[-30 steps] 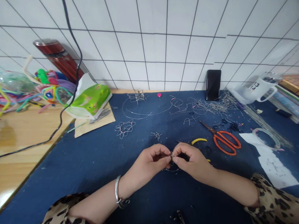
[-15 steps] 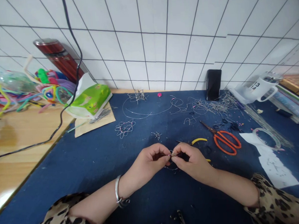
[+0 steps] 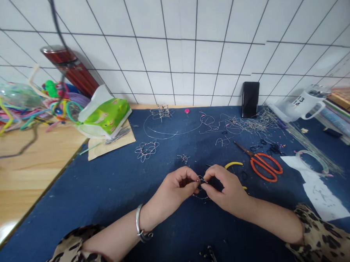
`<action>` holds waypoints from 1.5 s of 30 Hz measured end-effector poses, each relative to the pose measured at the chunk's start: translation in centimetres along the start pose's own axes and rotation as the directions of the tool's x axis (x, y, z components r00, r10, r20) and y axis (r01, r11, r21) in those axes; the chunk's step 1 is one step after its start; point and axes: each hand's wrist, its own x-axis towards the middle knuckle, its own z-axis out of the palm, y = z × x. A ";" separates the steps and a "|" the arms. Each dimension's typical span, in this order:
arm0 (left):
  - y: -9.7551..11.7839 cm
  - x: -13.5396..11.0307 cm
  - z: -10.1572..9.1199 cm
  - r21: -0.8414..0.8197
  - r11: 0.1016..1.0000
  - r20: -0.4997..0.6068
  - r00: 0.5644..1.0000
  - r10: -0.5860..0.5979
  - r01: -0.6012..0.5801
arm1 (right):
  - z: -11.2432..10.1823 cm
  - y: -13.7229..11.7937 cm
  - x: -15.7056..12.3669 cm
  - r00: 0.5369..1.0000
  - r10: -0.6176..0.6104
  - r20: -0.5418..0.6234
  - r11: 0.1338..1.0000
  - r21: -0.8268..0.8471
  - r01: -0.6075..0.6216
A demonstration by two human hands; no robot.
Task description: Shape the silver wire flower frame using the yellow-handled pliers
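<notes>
Both hands meet above the blue table mat (image 3: pixel 117 200). Between them is a thin wire loop piece (image 3: pixel 202 197) with small beads on it; fingers cover part of it. My left hand (image 3: pixel 173 189) is closed, thumb and forefinger pinching the wire. My right hand (image 3: pixel 229 188) has thumb and forefinger tips at the piece's right side, curled around the wire with a small gap showing. Just behind the right hand lie pliers with yellow handles (image 3: pixel 234 164), partly covered. Beyond the hands are a small bundle of twisted wire (image 3: pixel 183 158) and a beaded wire flower (image 3: pixel 146 150).
Orange-handled scissors (image 3: pixel 265 166) lie right of my hands. Behind them are tangled wires (image 3: pixel 251 123) and a phone (image 3: pixel 250 99) against the tiled wall. A mug (image 3: pixel 308 102) stands far right; a tissue pack (image 3: pixel 106 117) and red flask (image 3: pixel 72 70) are left. A black cable hangs at left.
My right thumb and forefinger have parted slightly at the wire, showing more of it. My left hand keeps its place. The black cable has swung to the left.
</notes>
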 end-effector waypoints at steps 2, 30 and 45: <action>-0.1 0.1 0.0 -0.006 1.000 0.005 1.000 0.005 -0.005 | 0.0 -0.1 0.1 1.000 -0.027 -0.007 0.999 -0.022 0.027; -0.8 0.0 0.4 0.161 0.983 -0.028 0.995 0.096 -0.091 | 0.2 0.0 0.2 0.979 -0.192 -0.064 0.977 -0.112 0.184; -0.8 -0.3 0.3 0.220 0.968 -0.016 0.991 0.130 -0.123 | 0.0 0.1 0.4 0.993 -0.116 -0.032 0.993 0.008 0.116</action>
